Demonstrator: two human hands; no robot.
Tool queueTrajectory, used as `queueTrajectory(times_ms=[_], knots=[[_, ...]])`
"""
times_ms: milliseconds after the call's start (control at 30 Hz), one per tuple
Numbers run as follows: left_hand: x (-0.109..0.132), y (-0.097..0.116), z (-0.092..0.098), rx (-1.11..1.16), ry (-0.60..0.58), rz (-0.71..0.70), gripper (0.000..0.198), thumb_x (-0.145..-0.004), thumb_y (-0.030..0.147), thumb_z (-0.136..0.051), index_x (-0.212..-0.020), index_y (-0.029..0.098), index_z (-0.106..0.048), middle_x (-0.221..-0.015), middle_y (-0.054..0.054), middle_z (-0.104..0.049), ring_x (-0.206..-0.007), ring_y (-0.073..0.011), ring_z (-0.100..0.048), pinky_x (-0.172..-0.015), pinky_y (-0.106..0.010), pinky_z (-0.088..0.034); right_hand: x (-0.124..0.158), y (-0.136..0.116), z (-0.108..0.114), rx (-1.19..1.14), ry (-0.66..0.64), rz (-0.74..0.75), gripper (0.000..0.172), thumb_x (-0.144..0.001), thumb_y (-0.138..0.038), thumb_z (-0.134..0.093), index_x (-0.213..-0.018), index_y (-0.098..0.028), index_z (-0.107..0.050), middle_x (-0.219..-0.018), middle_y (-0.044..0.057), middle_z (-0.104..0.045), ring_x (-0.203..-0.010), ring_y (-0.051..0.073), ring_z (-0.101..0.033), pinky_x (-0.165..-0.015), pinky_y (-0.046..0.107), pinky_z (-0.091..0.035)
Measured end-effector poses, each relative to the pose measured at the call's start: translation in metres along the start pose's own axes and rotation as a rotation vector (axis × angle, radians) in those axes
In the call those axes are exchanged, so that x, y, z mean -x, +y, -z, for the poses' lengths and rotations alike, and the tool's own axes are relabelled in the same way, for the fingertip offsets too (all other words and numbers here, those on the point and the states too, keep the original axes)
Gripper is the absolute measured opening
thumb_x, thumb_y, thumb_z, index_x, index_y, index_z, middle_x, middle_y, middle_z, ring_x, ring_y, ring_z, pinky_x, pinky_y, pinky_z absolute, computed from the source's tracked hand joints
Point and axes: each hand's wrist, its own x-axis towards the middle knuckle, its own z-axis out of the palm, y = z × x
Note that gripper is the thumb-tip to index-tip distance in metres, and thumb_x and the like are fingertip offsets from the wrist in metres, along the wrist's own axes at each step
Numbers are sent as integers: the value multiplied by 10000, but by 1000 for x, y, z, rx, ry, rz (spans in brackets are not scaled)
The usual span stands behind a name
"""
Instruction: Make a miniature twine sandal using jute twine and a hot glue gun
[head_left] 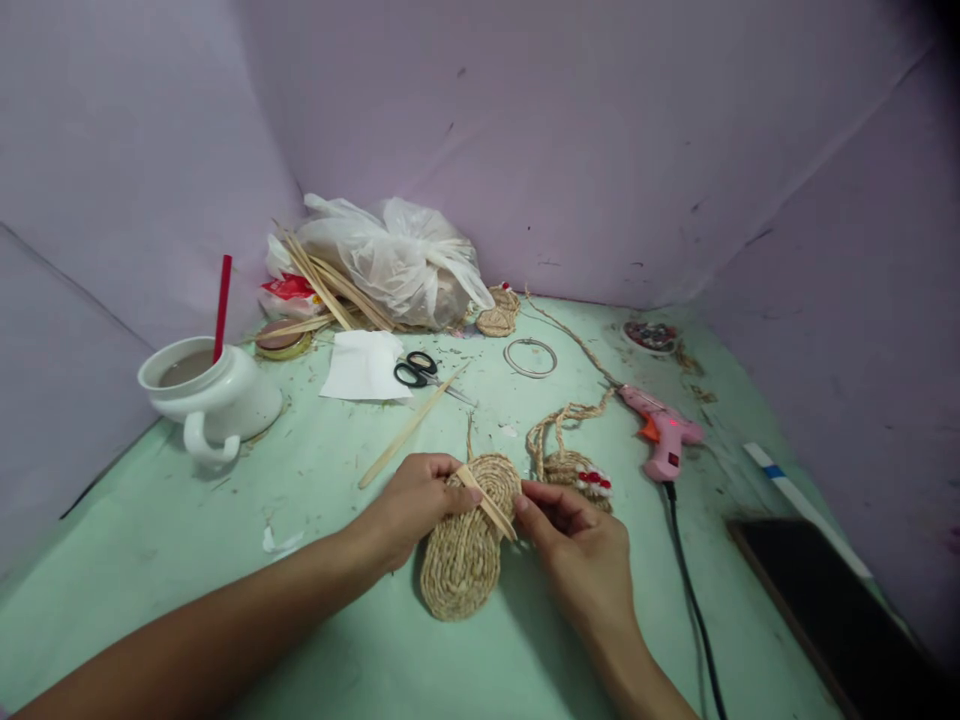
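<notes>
A sole-shaped piece of coiled, braided straw (460, 572) is held up in front of me, its narrower waist in the middle. A flat pale fibre strip (491, 510) crosses its upper half at a slant. My left hand (420, 497) grips the piece from the left, thumb pressing on the strip. From the right, my right hand (589, 545) pinches at the edge of the sole near the strip's lower end; what its fingertips hold exactly is hidden. Just behind that hand lies another braided straw piece with red and white beads (592, 482) and a long braided cord (570, 412).
A pink glue gun (664, 425) with a black cable lies at right, near a dark flat device (832, 610). Black-handled scissors (421, 372), white paper (365, 365) and metal rings (530, 357) lie behind. At left stands a white mug (225, 405); a plastic bag (405, 260) sits by the wall.
</notes>
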Motion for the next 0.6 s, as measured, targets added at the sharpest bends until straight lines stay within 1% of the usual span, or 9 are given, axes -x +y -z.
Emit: queueTrajectory(times_ms=[100, 167, 200, 267, 333, 367, 433, 500, 600], knots=[[0, 8, 5, -43, -32, -8, 383, -490, 208, -738, -843, 116, -623, -666, -22, -655, -574, -140, -567, -503, -233, -399, 0, -1, 1, -14, -4, -6, 239, -556, -330, -750, -708, -148, -724, -641, 65, -729, -565, 189, -657, -542, 298, -534], [0, 13, 9, -80, -38, -11, 448, -471, 173, -729, -902, 114, -621, -663, -17, -649, -553, -133, -544, -469, -222, -360, 1, -1, 2, -18, -5, -9, 251, -555, -328, -758, -722, -144, -725, -645, 67, -728, -568, 188, -656, -543, 294, -534], [0, 16, 11, -96, -35, -12, 449, -472, 168, -718, -908, 113, -626, -662, -18, -648, -552, -134, -538, -463, -222, -351, 1, -1, 2, -19, -6, -10, 256, -556, -329, -761, -728, -143, -726, -647, 67, -727, -571, 187, -656, -545, 292, -533], [-1, 19, 14, -119, -16, -22, 361, -506, 202, -688, -853, 113, -646, -656, -26, -643, -558, -138, -536, -472, -227, -355, 1, 0, 2, -23, -8, -14, 259, -557, -331, -767, -731, -144, -727, -648, 65, -726, -572, 183, -655, -547, 288, -532], [-3, 19, 15, -145, 19, -47, 225, -556, 259, -664, -721, 107, -653, -589, -24, -613, -528, -125, -510, -478, -229, -354, 1, 0, 2, -33, -7, -20, 262, -551, -333, -772, -727, -145, -726, -645, 62, -724, -562, 175, -649, -537, 278, -529], [-3, 18, 14, -160, 38, -63, 188, -572, 276, -658, -650, 106, -643, -542, -18, -587, -503, -115, -486, -476, -229, -346, 1, 0, 1, -40, -7, -24, 265, -546, -334, -775, -725, -145, -725, -643, 61, -724, -556, 171, -647, -533, 274, -529], [-5, 15, 14, -196, 75, -97, 175, -581, 279, -659, -561, 109, -620, -486, -7, -550, -474, -101, -448, -477, -229, -337, 2, 0, 0, -58, -6, -33, 272, -538, -336, -779, -721, -144, -723, -631, 58, -720, -541, 164, -642, -525, 268, -532], [-6, 11, 14, -229, 96, -122, 185, -596, 296, -652, -562, 116, -623, -484, -7, -551, -463, -102, -439, -476, -233, -333, 3, -1, 0, -78, 1, -42, 277, -533, -339, -782, -718, -143, -718, -614, 52, -715, -523, 157, -637, -517, 265, -537], [-6, 7, 14, -284, 78, -144, 268, -644, 383, -620, -546, 134, -616, -498, -24, -570, -458, -119, -451, -465, -243, -332, 4, -1, -1, -107, 25, -50, 286, -531, -342, -784, -723, -143, -710, -606, 47, -711, -507, 153, -634, -502, 263, -542]])
